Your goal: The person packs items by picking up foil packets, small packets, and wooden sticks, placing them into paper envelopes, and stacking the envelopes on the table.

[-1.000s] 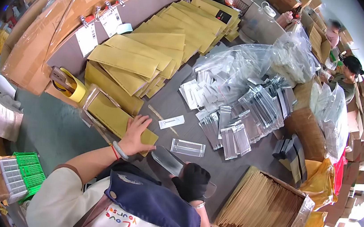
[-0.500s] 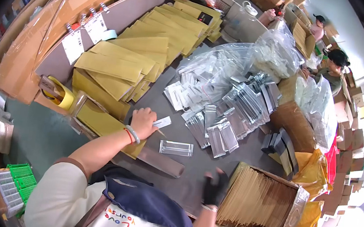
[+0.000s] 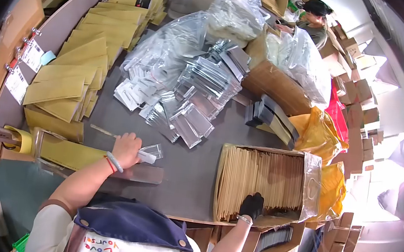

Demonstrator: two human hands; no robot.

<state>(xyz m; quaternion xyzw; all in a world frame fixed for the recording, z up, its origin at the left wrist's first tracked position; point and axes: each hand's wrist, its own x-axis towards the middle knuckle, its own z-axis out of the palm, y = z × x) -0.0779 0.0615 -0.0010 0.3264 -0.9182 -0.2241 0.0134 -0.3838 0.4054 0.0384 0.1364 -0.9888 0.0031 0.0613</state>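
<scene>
My left hand [image 3: 127,150] is closed at the near part of the grey table, with a small white card [image 3: 146,157] and a clear plastic sleeve [image 3: 155,150] sticking out from its fingers. Just below it lies a flat translucent strip [image 3: 144,173]. Left of the hand, a yellow padded envelope [image 3: 70,154] lies in a long clear-taped holder. My right hand [image 3: 252,205], in a black fingerless glove, rests at the near edge of a box full of upright brown envelopes [image 3: 240,180]; whether it grips any is hidden.
Stacked yellow envelopes [image 3: 62,83] lie at the left. Clear packets [image 3: 190,122] and white cards [image 3: 133,93] are heaped mid-table beside plastic bags [image 3: 237,15]. Dark pads [image 3: 268,113] lie behind the box. A yellow cup [image 3: 24,140] stands far left. A person [image 3: 314,27] sits beyond.
The view has swung right. My left hand has picked up the white card and the clear sleeve from the table. My right hand let go of the translucent strip and moved right to the envelope box.
</scene>
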